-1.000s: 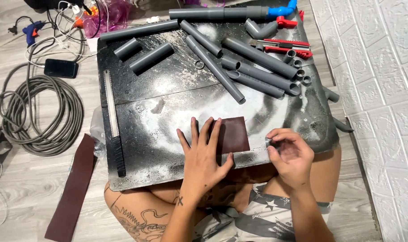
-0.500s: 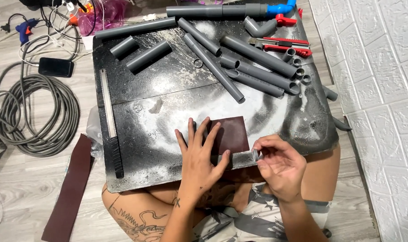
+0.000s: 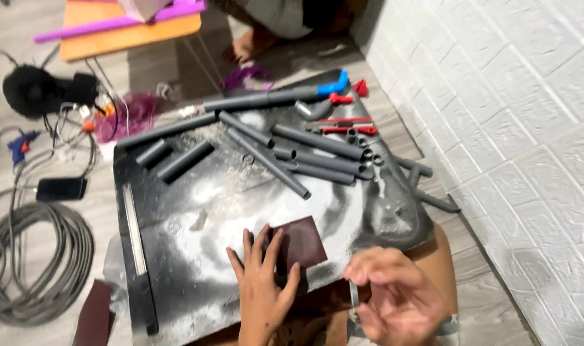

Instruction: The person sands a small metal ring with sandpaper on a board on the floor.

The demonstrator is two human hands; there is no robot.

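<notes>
Maroon sandpaper sheet pinned by left hand, fingers spread flat; right hand, now lifted off sheet's right edge, pinches grey ring.

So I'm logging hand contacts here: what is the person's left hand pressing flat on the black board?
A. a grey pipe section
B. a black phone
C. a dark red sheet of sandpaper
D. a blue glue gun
C: the left hand lies spread with its fingers on the dark red sandpaper sheet, on the dusty black board, apart from the grey pipes.
</notes>
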